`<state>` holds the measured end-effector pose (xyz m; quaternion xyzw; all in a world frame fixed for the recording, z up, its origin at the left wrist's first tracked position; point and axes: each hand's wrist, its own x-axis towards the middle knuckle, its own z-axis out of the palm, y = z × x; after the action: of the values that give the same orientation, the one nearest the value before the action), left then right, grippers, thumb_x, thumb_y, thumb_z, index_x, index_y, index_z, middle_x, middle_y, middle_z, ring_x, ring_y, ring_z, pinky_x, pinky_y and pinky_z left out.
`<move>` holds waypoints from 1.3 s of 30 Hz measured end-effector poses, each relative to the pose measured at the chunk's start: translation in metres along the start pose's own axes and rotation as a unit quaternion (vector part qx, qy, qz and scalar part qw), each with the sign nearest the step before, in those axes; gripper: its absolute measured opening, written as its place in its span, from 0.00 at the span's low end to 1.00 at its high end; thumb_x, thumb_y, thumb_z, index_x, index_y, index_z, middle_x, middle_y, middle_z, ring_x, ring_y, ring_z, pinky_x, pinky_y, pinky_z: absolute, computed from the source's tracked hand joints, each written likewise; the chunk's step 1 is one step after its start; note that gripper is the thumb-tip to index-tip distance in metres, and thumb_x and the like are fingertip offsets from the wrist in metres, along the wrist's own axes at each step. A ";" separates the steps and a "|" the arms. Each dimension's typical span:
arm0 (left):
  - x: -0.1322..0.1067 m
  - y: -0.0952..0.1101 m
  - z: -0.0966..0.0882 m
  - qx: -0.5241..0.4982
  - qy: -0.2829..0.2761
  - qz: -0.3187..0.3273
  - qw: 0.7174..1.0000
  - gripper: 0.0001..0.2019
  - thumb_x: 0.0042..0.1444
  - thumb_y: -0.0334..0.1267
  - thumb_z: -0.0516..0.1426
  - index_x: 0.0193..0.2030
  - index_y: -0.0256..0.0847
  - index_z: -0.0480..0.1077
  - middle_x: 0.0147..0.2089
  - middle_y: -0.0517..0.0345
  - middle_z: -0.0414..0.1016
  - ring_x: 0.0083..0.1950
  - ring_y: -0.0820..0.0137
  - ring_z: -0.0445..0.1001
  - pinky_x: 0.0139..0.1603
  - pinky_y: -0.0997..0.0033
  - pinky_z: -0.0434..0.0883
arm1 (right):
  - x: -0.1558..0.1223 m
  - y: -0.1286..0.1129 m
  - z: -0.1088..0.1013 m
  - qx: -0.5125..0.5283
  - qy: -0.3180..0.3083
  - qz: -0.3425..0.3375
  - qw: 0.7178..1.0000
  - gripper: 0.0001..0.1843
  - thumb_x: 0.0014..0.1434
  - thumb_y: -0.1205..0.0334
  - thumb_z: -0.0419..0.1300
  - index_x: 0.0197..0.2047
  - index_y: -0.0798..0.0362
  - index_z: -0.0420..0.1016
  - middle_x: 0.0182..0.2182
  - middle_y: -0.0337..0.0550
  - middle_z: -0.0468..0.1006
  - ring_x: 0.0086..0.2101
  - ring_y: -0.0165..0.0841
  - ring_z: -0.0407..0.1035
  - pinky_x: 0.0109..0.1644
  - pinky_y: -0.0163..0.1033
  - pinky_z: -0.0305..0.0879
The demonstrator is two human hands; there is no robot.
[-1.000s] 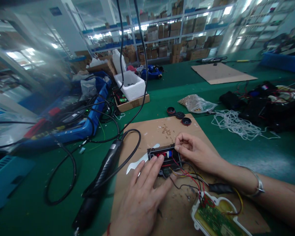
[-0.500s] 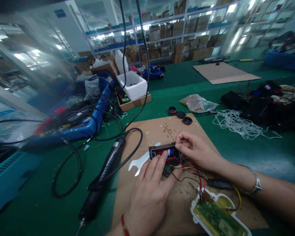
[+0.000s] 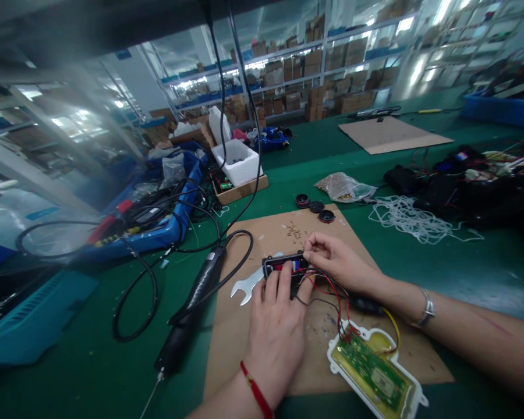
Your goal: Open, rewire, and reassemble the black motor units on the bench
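A small black plastic housing (image 3: 268,267), with red and blue parts inside, lies on the cardboard. The fingers of my left hand (image 3: 277,329) bend over its near side and hold it. At the housing's right end, my right hand (image 3: 338,262) pinches with thumb and forefinger; what is between the fingertips is too small to make out. Red, black and yellow wires (image 3: 344,294) run from the housing area to a green circuit board (image 3: 373,369) in a white-rimmed case. A silver open-end wrench (image 3: 245,286) lies partly behind the housing.
A black electric screwdriver (image 3: 194,308) with a looping cable lies left of the cardboard sheet (image 3: 231,349). Loose brass screws (image 3: 294,231), round black parts (image 3: 317,206) and a bag of screws (image 3: 343,187) sit beyond. White string (image 3: 423,218) is at right, a blue crate (image 3: 179,215) at left.
The camera view has shifted slightly. My left hand has turned a little, its wrist now farther right. Both hands stay at the housing, and the circuit board appears slightly farther left and up.
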<state>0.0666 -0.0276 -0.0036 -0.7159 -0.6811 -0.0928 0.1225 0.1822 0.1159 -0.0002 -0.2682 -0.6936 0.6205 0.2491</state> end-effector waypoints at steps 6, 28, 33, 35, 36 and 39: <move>-0.005 -0.008 0.000 -0.051 -0.005 0.025 0.998 0.30 0.56 0.23 0.52 0.62 0.55 0.60 0.64 0.45 0.56 0.59 0.53 0.61 0.52 0.47 0.67 | 0.001 0.006 -0.009 0.045 -0.074 0.014 0.996 0.16 0.57 0.49 0.58 0.35 0.52 0.59 0.28 0.34 0.65 0.26 0.26 0.62 0.32 0.35 0.62; 0.000 -0.033 0.010 -0.242 0.071 -0.059 0.966 0.27 0.57 0.27 0.56 0.62 0.45 0.56 0.61 0.45 0.61 0.60 0.58 0.68 0.55 0.50 0.71 | -0.082 -0.020 -0.054 -0.280 -0.134 0.073 0.948 0.03 0.53 0.64 0.61 0.32 0.53 0.75 0.26 0.41 0.76 0.25 0.32 0.68 0.28 0.35 0.59; 0.016 -0.026 -0.006 -0.247 0.072 -0.037 0.966 0.27 0.55 0.25 0.54 0.61 0.42 0.57 0.62 0.45 0.60 0.64 0.57 0.63 0.60 0.49 0.66 | -0.080 -0.023 -0.052 -0.223 -0.097 0.093 0.966 0.06 0.57 0.61 0.58 0.31 0.54 0.72 0.25 0.44 0.76 0.26 0.34 0.68 0.29 0.37 0.63; 0.018 -0.024 -0.022 -0.253 0.084 -0.035 0.963 0.26 0.56 0.24 0.52 0.61 0.41 0.57 0.63 0.44 0.60 0.65 0.57 0.60 0.62 0.48 0.64 | -0.080 -0.031 -0.051 -0.163 -0.106 0.091 0.977 0.08 0.58 0.59 0.57 0.36 0.54 0.72 0.28 0.46 0.77 0.29 0.35 0.70 0.32 0.39 0.65; 0.019 -0.023 -0.030 -0.258 0.091 -0.032 0.961 0.26 0.56 0.24 0.51 0.61 0.42 0.58 0.63 0.44 0.60 0.65 0.58 0.61 0.61 0.49 0.65 | -0.080 -0.036 -0.049 -0.138 -0.113 0.086 0.980 0.09 0.59 0.58 0.57 0.37 0.55 0.72 0.30 0.46 0.77 0.30 0.36 0.70 0.34 0.40 0.65; 0.026 -0.020 -0.050 -0.288 0.068 0.017 0.955 0.25 0.57 0.26 0.53 0.61 0.46 0.59 0.62 0.48 0.62 0.60 0.61 0.66 0.58 0.55 0.69 | -0.076 -0.050 -0.042 -0.108 -0.108 0.055 0.987 0.09 0.59 0.57 0.58 0.36 0.55 0.72 0.32 0.46 0.77 0.32 0.35 0.70 0.37 0.40 0.65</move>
<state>0.0502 -0.0172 0.0524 -0.7244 -0.6030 -0.3316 -0.0412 0.2631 0.0909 0.0532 -0.2624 -0.7634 0.5803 0.1076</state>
